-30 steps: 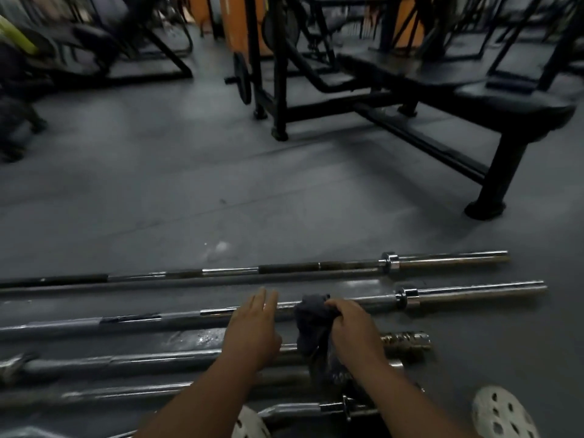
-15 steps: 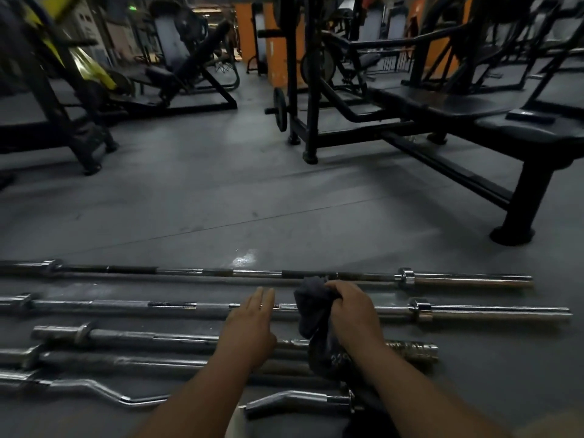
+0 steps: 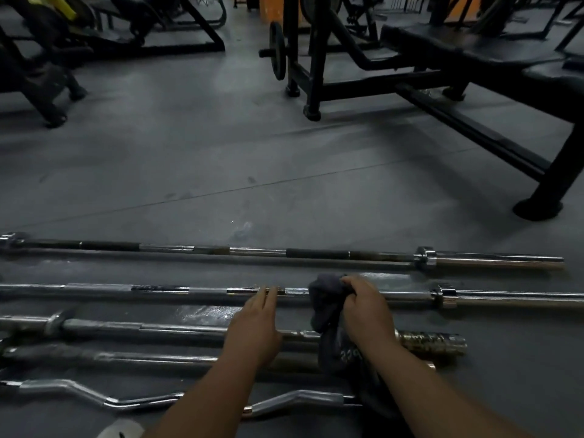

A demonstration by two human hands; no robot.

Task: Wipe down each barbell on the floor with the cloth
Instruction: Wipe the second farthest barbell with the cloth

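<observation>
The right hand (image 3: 366, 311) grips a dark cloth (image 3: 325, 300) on the second barbell (image 3: 158, 290); the left hand (image 3: 256, 327) rests open on the same bar, fingers straight.

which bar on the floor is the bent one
The EZ curl bar, the one closest to the camera. Its chrome shaft zigzags along its length, while all the others lie straight.
</observation>
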